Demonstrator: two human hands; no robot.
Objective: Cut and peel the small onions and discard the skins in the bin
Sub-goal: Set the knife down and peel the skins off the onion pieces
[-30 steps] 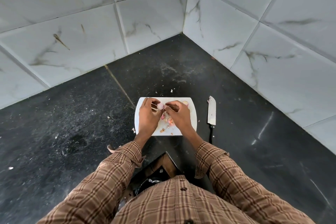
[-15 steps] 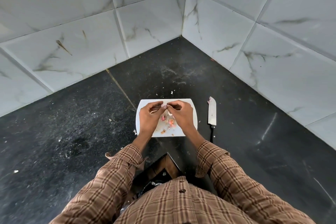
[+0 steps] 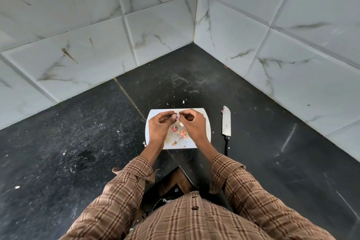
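Both hands meet over the far part of a white board (image 3: pixel 202 143) that lies on a dark counter (image 3: pixel 78 132). The left hand (image 3: pixel 159 125) has its fingers curled, and a small pale-pink onion (image 3: pixel 175 116) sits pinched at its fingertips. The right hand (image 3: pixel 192 123) also has its fingers curled, thumb and forefinger closed together right beside the onion; they seem to nip a bit of its skin, though that piece is too small to tell for sure. Just nearer the person than the fingertips, between the 2 palms, pink and brown scraps (image 3: pixel 182 132) lie on the board, with a few more crumbs toward its near edge. To the right of the right hand's fingers, apart from the board, a knife (image 3: pixel 226 122) lies flat on the counter, blade pointing away from the person and black handle toward them. A few pale flecks of skin lie on the counter beyond the fingertips, past the far edge of the board. Checked brown sleeves (image 3: pixel 132 173) cover both forearms up to the wrists. Marbled white tiles (image 3: pixel 155 35) form the corner walls behind the counter.
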